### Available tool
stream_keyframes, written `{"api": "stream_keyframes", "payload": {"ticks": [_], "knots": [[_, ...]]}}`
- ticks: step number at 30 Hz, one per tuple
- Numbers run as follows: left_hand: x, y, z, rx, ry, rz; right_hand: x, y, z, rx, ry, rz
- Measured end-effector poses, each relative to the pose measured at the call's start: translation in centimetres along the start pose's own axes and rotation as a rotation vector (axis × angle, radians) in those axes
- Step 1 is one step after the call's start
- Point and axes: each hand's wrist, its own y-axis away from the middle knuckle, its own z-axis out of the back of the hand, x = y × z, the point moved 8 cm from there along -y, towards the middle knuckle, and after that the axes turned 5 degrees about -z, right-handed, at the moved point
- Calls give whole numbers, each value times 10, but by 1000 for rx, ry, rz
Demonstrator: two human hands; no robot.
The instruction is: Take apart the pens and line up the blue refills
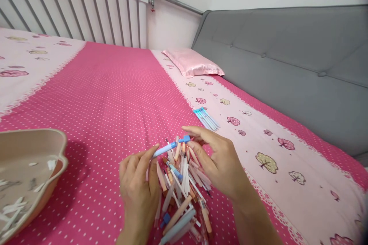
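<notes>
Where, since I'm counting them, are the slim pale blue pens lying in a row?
In the head view, right of centre, the slim pale blue pens lie on the patterned pink bedspread beyond the right hand.

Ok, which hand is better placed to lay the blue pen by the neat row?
Probably the right hand: it's nearer the row of pens and holds the darker end of the blue pen.

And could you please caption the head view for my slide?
Left hand and right hand hold a blue pen piece above a pile of pen parts on a dotted pink bedspread.
</notes>
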Motion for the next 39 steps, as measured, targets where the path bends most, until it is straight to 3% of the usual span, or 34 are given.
{"api": "stream_keyframes", "payload": {"ticks": [18,27,34,39], "knots": [[1,1,-1,13,18,5,-1,-1,-5,54,-23,-19],[5,4,-8,80,155,91,-5,-1,-9,49,-57,-64],[12,9,-13,104,301,218,-7,-1,-9,53,-49,-83],[25,15,-18,175,514,571,-14,0,-15,129,-20,-160]]}}
